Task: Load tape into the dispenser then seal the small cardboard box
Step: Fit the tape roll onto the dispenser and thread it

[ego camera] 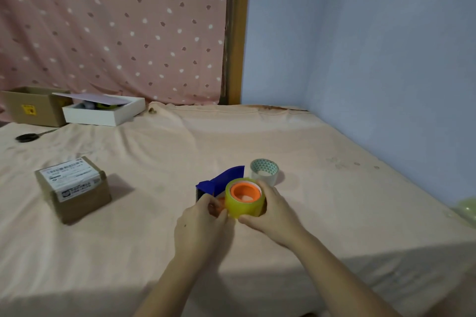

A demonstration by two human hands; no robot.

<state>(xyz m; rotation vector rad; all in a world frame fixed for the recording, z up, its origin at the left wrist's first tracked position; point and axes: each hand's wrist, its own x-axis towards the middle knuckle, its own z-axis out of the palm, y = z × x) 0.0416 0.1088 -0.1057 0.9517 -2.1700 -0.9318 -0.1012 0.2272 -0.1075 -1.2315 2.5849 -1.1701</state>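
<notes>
- Across the whole lower view a bed (296, 141) covered by a pale peach sheet is spread, with a spotted pink curtain (113, 28) and a blue wall (373, 46) behind it.
- At the far left edge an open brown box (31, 108) and a white box (103, 113) are set side by side, touching.
- Left of centre, well apart from the hands, the small cardboard box (73, 189) is seen closed, labels on top.
- At centre the blue dispenser (220, 183) is gripped by the left hand (203, 224).
- A yellowish tape roll (244, 198) sits on the dispenser's orange hub and is clasped by the right hand (273, 211).
- Just behind, a clear tape roll (264, 171) rests on the sheet.
- Scissors (28, 136) lie far left.
</notes>
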